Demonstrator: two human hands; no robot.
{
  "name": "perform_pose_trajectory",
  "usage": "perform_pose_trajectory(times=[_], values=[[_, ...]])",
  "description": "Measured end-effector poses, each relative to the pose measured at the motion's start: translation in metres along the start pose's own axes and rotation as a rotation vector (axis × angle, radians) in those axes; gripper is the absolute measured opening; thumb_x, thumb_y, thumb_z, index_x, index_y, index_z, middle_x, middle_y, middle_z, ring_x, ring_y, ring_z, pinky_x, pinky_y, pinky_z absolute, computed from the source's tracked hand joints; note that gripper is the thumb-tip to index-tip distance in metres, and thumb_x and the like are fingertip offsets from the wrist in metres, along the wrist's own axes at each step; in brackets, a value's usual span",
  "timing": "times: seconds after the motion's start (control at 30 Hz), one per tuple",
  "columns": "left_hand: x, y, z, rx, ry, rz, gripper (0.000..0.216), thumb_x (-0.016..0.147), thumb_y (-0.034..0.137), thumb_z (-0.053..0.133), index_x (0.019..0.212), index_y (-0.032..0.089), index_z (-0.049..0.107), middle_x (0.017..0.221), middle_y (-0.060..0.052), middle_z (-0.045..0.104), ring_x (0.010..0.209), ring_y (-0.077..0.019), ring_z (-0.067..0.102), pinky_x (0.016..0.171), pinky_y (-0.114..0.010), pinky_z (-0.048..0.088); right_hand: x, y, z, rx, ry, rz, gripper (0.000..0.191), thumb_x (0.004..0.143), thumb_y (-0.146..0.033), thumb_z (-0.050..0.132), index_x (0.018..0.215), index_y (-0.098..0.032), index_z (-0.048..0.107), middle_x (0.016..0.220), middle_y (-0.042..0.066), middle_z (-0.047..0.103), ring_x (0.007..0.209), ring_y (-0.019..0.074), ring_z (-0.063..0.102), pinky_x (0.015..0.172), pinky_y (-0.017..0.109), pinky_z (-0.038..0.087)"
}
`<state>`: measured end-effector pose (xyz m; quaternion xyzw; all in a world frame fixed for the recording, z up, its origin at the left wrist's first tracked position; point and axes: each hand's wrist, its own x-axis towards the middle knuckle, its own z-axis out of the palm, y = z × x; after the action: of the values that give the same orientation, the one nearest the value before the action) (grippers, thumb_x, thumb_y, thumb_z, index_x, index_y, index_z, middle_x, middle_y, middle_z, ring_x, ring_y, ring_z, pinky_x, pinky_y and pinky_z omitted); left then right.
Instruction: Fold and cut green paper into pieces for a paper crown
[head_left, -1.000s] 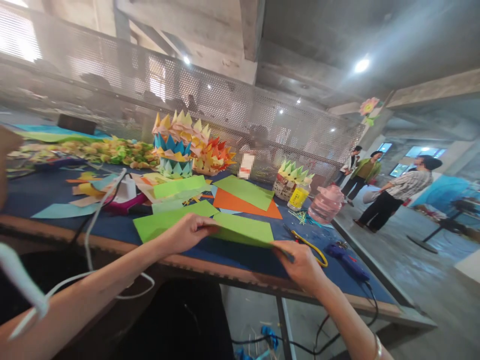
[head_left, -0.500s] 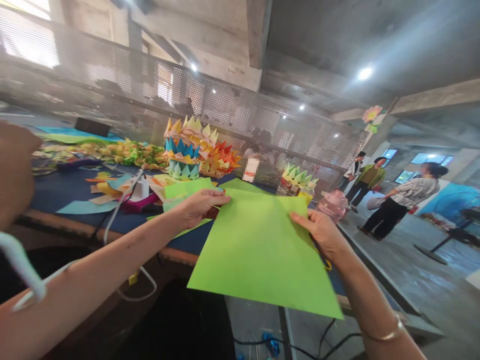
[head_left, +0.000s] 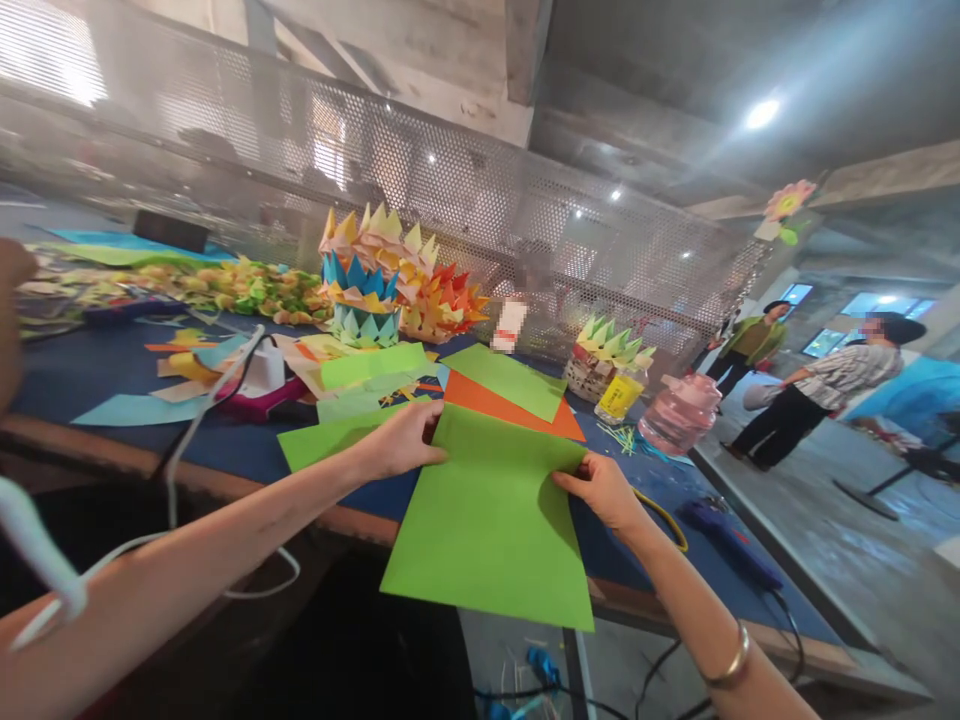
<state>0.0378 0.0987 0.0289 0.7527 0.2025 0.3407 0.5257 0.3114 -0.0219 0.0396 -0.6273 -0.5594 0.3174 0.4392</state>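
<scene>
Both my hands hold one large light-green paper sheet point(head_left: 491, 520) by its far corners, over the near edge of the blue-topped table point(head_left: 97, 370). My left hand point(head_left: 397, 440) pinches the far left corner. My right hand point(head_left: 600, 488) pinches the far right corner; a bangle sits on that wrist. The sheet's near half hangs past the table edge toward me. Another green sheet point(head_left: 330, 440) lies under my left hand, and an orange sheet point(head_left: 510, 405) lies just beyond.
Folded paper crowns point(head_left: 375, 275) stand at the back of the table by a perforated metal screen. A white cable point(head_left: 187, 440) hangs at left. A yellow-labelled jar point(head_left: 619, 395), pink bottle point(head_left: 679, 410) and blue glue gun point(head_left: 731, 540) sit at right. People stand far right.
The green sheet, lifted and spread out half a second ago, has come down lower toward the table edge. Both hands have kept their grip on its far corners.
</scene>
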Motion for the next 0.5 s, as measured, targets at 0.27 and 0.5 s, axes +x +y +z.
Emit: perform_pose_trajectory(times=[0.27,0.5], values=[[-0.028,0.016,0.016,0.524,0.269,0.258,0.007,0.079,0.019,0.055,0.072,0.018,0.055,0.066,0.001,0.056,0.061,-0.0142,0.054,0.059,-0.026,0.046,0.005,0.000,-0.001,-0.172,0.233,0.010,0.080,0.059,-0.062,0.072,0.118,-0.010,0.056,0.113,0.021,0.066,0.107,0.0364,0.061,0.094,0.054,0.045],[-0.046,0.021,0.048,0.885,0.451,0.545,0.018,0.082,0.005,0.044,0.091,0.019,0.051,0.083,-0.004,0.059,0.075,-0.0165,0.059,0.066,-0.027,0.048,-0.032,-0.053,0.052,-0.020,0.064,-0.029,0.060,0.092,-0.059,0.030,0.137,-0.021,0.044,0.127,0.013,0.061,0.117,0.0278,0.057,0.089,0.043,0.051]])
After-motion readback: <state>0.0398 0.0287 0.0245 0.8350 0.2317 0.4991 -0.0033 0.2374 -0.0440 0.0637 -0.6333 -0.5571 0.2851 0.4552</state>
